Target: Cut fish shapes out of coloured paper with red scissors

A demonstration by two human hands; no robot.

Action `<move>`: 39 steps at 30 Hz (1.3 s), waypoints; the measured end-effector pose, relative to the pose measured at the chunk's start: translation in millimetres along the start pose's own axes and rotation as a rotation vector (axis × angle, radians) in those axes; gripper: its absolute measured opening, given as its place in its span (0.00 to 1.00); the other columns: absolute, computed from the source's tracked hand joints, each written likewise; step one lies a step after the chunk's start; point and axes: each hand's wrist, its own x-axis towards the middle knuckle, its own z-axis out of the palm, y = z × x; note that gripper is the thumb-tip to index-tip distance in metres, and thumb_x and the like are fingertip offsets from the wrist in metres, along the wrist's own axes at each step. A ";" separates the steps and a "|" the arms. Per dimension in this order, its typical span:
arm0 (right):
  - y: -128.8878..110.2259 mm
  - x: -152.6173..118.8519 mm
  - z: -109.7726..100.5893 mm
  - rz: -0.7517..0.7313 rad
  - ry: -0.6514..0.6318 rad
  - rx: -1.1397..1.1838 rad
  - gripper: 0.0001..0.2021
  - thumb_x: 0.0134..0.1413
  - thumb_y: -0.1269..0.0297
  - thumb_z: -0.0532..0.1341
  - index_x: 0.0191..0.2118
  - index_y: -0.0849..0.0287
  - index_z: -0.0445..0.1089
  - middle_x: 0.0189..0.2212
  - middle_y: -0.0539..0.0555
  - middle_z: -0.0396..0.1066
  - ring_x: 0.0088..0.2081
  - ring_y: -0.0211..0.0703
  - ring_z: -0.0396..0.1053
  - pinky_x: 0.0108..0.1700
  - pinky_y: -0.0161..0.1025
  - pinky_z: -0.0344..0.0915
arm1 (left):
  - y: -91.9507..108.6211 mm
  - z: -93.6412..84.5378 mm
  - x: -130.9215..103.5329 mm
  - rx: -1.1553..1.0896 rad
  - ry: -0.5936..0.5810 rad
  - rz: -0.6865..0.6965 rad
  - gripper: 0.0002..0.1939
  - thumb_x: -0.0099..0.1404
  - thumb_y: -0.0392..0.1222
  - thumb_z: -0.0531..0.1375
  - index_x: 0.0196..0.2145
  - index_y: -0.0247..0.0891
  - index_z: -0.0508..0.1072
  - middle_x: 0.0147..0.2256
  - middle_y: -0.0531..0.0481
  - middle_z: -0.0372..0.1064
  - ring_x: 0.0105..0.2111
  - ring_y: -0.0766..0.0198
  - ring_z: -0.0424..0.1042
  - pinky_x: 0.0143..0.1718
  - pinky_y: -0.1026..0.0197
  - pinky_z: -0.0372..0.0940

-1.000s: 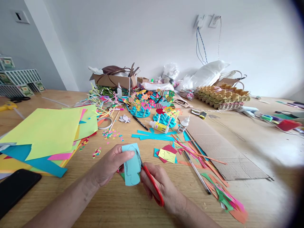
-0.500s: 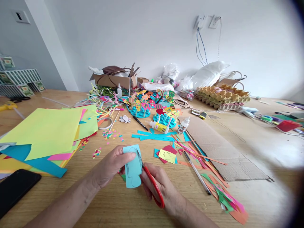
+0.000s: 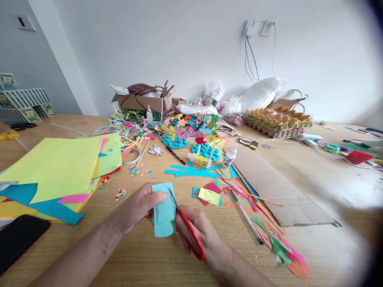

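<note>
Between thumb and fingers, my left hand (image 3: pixel 139 209) pinches a light blue piece of paper (image 3: pixel 164 221) with a shape drawn on it in dark pen. A bit of green and red shows under that hand, too hidden to name. My right hand (image 3: pixel 200 231) grips red-handled scissors (image 3: pixel 193 235), their blades at the paper's right edge along the drawn line. Just beyond the right hand lies a yellow card with a fish drawing (image 3: pixel 209 196), on top of red and blue paper pieces.
Coloured paper sheets (image 3: pixel 56 167) and a black phone (image 3: pixel 22 243) lie left. Glue bottles (image 3: pixel 229 157), blue strips (image 3: pixel 191 171) and paper fish on blue bases (image 3: pixel 206 150) stand ahead. At right are a pen (image 3: pixel 247 217), paper scraps (image 3: pixel 281 247), cardboard (image 3: pixel 275 187) and egg trays (image 3: pixel 278 121).
The whole view has shifted slightly. Both hands keep their hold on the blue paper and the scissors, whose blades have barely moved along the paper's edge.
</note>
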 end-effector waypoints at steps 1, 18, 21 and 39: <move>-0.1 0.2 -0.1 -0.001 -0.002 0.000 0.23 0.57 0.43 0.48 0.22 0.58 0.53 0.14 0.44 0.53 0.15 0.28 0.50 0.16 0.26 0.48 | 0.7 0.0 -0.1 -0.004 -0.006 -0.001 0.12 0.53 0.48 0.60 0.23 0.34 0.70 0.19 0.52 0.68 0.18 0.68 0.63 0.19 0.67 0.55; -2.3 0.7 0.1 0.005 -0.035 -0.015 0.23 0.58 0.45 0.48 0.23 0.59 0.54 0.14 0.44 0.53 0.15 0.29 0.51 0.17 0.27 0.51 | -8.3 4.6 -5.2 -0.029 0.173 0.050 0.15 0.53 0.50 0.60 0.19 0.35 0.66 0.16 0.56 0.61 0.18 0.69 0.59 0.20 0.67 0.56; -3.1 0.7 -0.3 -0.006 -0.044 -0.030 0.22 0.58 0.46 0.49 0.22 0.59 0.53 0.15 0.44 0.54 0.17 0.29 0.53 0.19 0.27 0.51 | -11.5 4.1 -5.6 -0.025 0.187 0.052 0.16 0.53 0.50 0.60 0.18 0.36 0.63 0.16 0.57 0.58 0.17 0.70 0.57 0.20 0.68 0.55; 3.1 0.4 3.4 0.048 -0.109 0.001 0.22 0.59 0.49 0.49 0.21 0.59 0.53 0.12 0.43 0.51 0.15 0.29 0.52 0.17 0.26 0.51 | -9.8 -0.9 -10.1 -0.081 0.070 0.047 0.13 0.52 0.47 0.60 0.18 0.35 0.70 0.16 0.55 0.64 0.17 0.70 0.58 0.19 0.68 0.53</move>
